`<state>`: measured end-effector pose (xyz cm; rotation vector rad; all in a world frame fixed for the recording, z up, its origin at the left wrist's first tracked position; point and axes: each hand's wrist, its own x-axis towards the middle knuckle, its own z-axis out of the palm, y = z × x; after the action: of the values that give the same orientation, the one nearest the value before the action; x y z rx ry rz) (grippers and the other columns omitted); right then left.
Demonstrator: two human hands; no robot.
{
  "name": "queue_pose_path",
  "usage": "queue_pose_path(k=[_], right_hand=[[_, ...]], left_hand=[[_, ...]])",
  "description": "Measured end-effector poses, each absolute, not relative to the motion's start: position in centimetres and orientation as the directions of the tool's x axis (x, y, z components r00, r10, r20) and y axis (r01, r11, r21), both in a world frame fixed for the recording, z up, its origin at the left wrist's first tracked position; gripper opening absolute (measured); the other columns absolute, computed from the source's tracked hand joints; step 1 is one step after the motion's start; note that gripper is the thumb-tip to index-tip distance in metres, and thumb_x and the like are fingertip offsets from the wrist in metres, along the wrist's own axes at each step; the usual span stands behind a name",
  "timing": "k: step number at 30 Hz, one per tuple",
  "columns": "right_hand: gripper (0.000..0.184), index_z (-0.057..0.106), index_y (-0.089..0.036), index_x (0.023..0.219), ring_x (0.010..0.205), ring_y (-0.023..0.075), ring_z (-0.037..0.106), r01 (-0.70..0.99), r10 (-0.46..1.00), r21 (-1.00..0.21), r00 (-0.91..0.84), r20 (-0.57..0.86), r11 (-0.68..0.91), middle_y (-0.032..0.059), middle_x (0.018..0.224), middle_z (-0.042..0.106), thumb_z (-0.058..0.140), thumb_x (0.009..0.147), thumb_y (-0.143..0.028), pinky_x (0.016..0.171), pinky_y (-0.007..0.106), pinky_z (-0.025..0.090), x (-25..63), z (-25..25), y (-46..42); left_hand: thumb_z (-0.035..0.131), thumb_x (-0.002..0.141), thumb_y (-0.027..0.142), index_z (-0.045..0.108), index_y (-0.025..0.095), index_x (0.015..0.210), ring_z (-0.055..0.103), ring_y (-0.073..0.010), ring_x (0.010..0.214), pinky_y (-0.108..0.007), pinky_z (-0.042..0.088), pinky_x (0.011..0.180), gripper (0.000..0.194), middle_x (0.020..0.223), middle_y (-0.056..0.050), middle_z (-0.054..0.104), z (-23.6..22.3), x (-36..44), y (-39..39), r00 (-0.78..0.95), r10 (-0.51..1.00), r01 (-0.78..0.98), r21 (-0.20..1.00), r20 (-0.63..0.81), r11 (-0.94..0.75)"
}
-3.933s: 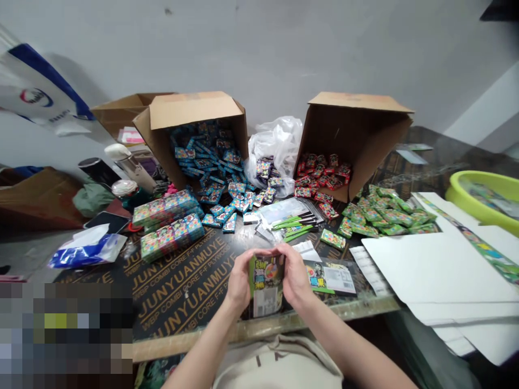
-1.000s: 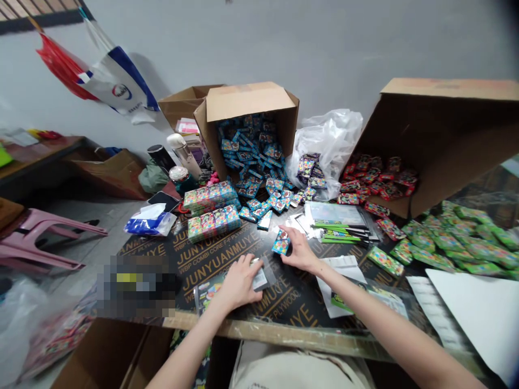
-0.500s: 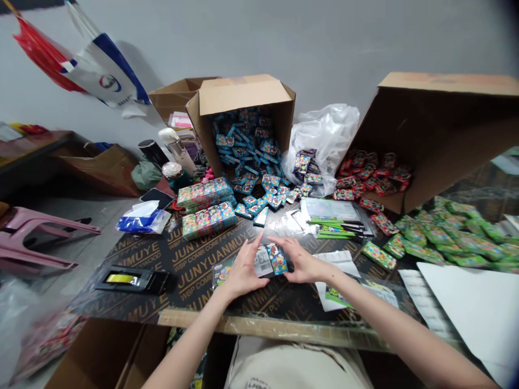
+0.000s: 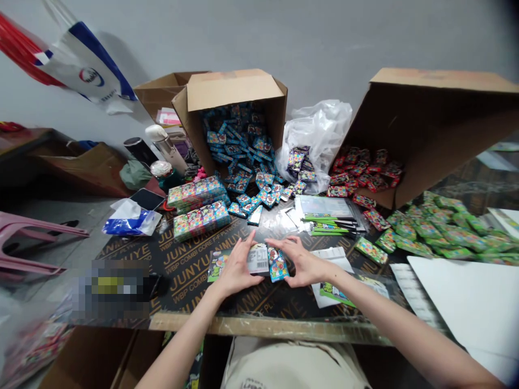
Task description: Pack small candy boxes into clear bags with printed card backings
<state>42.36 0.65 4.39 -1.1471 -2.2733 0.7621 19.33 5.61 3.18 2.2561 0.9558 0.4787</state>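
Observation:
My left hand (image 4: 240,267) arches over a flat printed packet with a barcode (image 4: 258,260), its thumb at the near edge and its fingers along the far edge. A green printed end (image 4: 214,266) of what lies under that hand shows at its left; the rest is covered. My right hand (image 4: 299,263) holds a small blue candy box (image 4: 278,265) between thumb and fingers, right beside the barcode. To the right of my right hand lie white and green printed bags (image 4: 332,294). More small blue boxes (image 4: 251,205) lie loose beyond my hands.
Cartons hold blue boxes (image 4: 239,143) and red boxes (image 4: 365,173), with a clear plastic bag (image 4: 316,135) between them. Stacked multi-box bundles (image 4: 201,220) and a tissue pack (image 4: 132,219) stand left. Green packets (image 4: 450,227) and white sheets (image 4: 454,308) lie right.
The view has shifted slightly, so most things sit a little further left. The blue box stands straighter against the barcode packet, and my right hand keeps its hold on it.

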Motion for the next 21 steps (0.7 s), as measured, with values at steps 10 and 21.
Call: queue_pose_path(k=[10, 21], right_hand=[[0.091, 0.019, -0.023, 0.138, 0.125, 0.0293, 0.030, 0.643, 0.856, -0.601, -0.496, 0.145, 0.475, 0.0127, 0.136, 0.034, 0.068, 0.062, -0.032, 0.100, 0.045, 0.020, 42.3, 4.9, 0.7], [0.061, 0.024, -0.030, 0.136, 0.111, 0.0227, 0.048, 0.672, 0.919, -0.633, -0.344, 0.194, 0.385, 0.0068, 0.125, 0.049, 0.050, 0.082, -0.045, 0.104, 0.049, 0.004, 42.3, 3.9, 2.5]], left_hand=[[0.072, 0.056, 0.027, 0.009, 0.023, 0.139, 0.038, -0.0274, 0.123, -0.049, 0.017, 0.108, 0.104, 0.134, -0.010, 0.040, 3.1, 19.8, 5.5, 0.732, 0.673, 0.447, 0.668, 0.109, -0.594], [0.071, 0.059, 0.027, 0.000, 0.028, 0.140, 0.046, -0.0252, 0.115, -0.049, 0.027, 0.103, 0.108, 0.123, -0.007, 0.047, 2.3, 20.6, 6.2, 0.589, 0.798, 0.493, 0.727, 0.126, -0.478]])
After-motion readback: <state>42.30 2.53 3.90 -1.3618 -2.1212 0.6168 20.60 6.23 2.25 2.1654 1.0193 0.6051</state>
